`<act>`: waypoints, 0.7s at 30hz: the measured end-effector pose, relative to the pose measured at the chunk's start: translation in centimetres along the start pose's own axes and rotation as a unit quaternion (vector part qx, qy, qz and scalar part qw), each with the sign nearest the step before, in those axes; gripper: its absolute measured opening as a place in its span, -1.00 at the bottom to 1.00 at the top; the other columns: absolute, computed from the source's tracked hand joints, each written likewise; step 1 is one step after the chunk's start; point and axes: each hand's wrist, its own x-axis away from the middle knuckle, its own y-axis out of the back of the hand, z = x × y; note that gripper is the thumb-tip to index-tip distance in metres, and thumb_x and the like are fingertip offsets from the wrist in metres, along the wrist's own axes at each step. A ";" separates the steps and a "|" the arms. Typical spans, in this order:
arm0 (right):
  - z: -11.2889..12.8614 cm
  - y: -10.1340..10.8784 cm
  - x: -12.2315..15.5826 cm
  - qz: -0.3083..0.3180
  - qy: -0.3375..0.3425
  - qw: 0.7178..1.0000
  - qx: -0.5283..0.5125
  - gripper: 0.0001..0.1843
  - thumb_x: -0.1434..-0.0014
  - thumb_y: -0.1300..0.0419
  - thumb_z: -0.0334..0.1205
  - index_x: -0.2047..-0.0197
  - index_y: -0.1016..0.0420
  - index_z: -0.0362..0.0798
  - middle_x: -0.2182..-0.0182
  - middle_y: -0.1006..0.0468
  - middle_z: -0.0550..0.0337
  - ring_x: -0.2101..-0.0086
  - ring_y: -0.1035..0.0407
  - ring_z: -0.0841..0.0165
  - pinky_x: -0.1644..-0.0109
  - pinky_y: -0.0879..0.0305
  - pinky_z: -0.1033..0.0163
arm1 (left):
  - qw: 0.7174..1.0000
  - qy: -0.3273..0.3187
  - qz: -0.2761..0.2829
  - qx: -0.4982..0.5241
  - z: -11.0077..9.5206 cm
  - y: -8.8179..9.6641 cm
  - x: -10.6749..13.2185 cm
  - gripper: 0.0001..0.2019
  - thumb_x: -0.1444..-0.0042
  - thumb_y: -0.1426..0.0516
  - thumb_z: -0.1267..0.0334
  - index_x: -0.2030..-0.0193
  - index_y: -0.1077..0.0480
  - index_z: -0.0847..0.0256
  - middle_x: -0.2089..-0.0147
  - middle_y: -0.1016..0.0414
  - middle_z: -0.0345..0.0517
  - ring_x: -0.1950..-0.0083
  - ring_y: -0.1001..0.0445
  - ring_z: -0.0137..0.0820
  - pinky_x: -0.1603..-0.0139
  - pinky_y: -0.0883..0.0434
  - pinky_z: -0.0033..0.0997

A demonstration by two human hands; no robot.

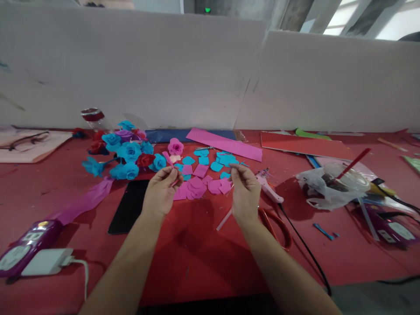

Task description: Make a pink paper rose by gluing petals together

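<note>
My left hand (161, 189) pinches a pink paper petal (168, 159), which sticks up folded or rolled above the fingertips. My right hand (244, 192) is closed in a pinch beside the blue paper petals (227, 159); whatever lies between its fingertips is too small to make out. Between the hands lie loose pink petals (196, 187) in an overlapping heap. A finished pink paper flower (176, 146) rests just beyond my left hand. Right of my right hand lies a pink glue gun (271, 189), with red-handled scissors (278, 227) partly hidden by my wrist.
Blue paper roses (129, 152) are bunched with red and purple ones at the left. Nearby are a black phone (128, 208) and a purple power strip (31, 245). A bagged drink cup (341, 181) stands right. A pink paper strip (225, 144) lies before the white partition (131, 65).
</note>
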 end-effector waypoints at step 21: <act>-2.2 -4.0 0.1 0.325 0.110 0.810 0.475 -0.85 0.01 -0.16 -0.36 0.38 -0.58 -0.12 0.30 -0.59 -0.15 0.15 -0.38 0.04 0.07 -0.19 0.03 | 0.973 -0.066 0.072 -0.209 0.9 0.8 -0.5 -0.84 0.21 -0.31 0.24 0.44 -0.53 0.25 0.61 -0.28 -0.28 0.60 -0.08 -0.61 0.60 -0.03 -0.53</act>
